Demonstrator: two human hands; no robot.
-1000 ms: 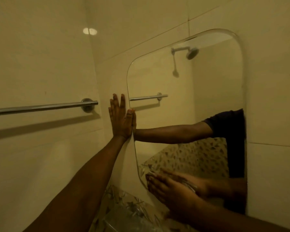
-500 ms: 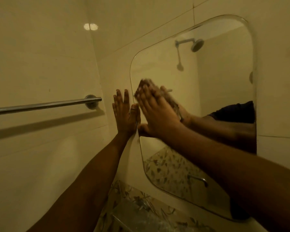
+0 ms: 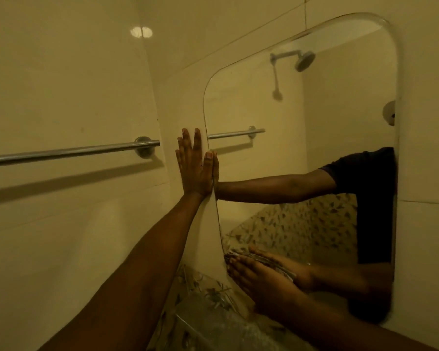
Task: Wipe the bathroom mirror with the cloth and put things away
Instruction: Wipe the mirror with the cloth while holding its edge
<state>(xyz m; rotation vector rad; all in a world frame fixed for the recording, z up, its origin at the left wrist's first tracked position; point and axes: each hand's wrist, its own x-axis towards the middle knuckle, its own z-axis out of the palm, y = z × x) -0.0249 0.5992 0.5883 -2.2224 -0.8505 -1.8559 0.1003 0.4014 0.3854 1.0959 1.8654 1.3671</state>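
Note:
A rounded frameless mirror point(image 3: 327, 127) hangs on the cream tiled wall at the right. My left hand point(image 3: 193, 164) lies flat with straight fingers on the wall tile, its thumb touching the mirror's left edge. My right hand point(image 3: 257, 277) is low at the mirror's bottom left corner, fingers straight, pressing a cloth point(image 3: 235, 255) against the glass. Only a thin greyish strip of the cloth shows between the hand and its reflection.
A chrome towel bar point(image 3: 71, 151) runs along the left wall at hand height. Below the mirror lies a leaf-patterned counter point(image 3: 208, 290) with a glassy basin edge point(image 3: 213, 323). The mirror reflects a shower head, the bar and a dark sleeve.
My right hand with the cloth has swept from the mirror's upper left, beside my left hand, down to the bottom left corner. The left hand has stayed put.

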